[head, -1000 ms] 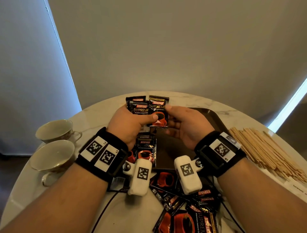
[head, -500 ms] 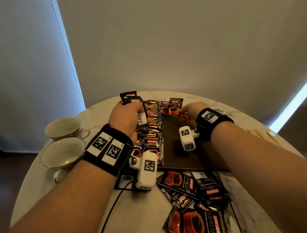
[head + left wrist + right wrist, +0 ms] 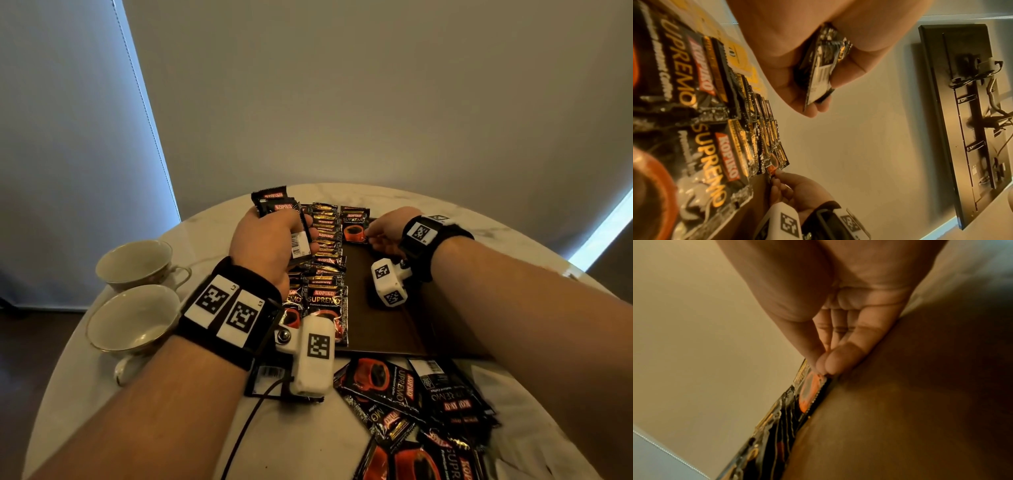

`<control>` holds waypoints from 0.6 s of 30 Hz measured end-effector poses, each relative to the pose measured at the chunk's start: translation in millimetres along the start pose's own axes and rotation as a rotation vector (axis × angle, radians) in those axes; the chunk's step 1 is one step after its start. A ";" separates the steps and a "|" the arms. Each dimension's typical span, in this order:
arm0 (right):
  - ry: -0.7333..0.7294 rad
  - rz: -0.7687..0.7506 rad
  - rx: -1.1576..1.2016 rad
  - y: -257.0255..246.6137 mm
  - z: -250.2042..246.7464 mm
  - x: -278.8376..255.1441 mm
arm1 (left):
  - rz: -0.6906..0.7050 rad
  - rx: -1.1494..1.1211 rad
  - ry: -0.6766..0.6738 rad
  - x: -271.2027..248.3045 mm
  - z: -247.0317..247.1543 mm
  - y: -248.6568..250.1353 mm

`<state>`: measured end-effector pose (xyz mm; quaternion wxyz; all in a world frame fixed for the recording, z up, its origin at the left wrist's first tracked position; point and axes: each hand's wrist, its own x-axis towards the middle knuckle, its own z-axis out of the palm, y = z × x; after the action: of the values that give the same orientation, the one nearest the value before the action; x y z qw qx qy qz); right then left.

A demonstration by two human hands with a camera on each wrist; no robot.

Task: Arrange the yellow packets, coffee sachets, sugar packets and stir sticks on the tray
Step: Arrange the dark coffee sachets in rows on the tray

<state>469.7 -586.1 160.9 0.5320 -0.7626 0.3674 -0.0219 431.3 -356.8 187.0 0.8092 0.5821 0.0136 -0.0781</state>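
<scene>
Two hands work over the dark tray [image 3: 387, 329]: the left hand [image 3: 270, 240] grips a bunch of coffee sachets [image 3: 277, 204], the right hand [image 3: 385, 228] pinches one sachet [image 3: 354, 224] lying at the tray's far end

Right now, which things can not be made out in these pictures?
- Count of black coffee sachets gripped in the left hand: fingers cover them, head view.
- Brown tray's right side: right forearm hides it, head view.
- Wooden stir sticks, sugar packets: in no view.
</scene>
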 end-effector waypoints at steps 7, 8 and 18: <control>-0.014 -0.014 0.040 1.3 1.0 3.4 | -0.019 0.003 -0.023 -0.4 0.7 -2.3; -0.020 -0.014 0.051 1.5 1.7 5.0 | -0.024 0.004 -0.033 -0.6 0.7 -2.1; -0.076 -0.032 0.162 6.0 1.1 0.4 | -0.083 -0.004 -0.112 -2.2 3.1 -5.7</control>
<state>467.3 -586.5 155.3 0.6051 -0.7231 0.3318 -0.0313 428.1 -361.2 182.9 0.8058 0.5743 -0.0076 -0.1438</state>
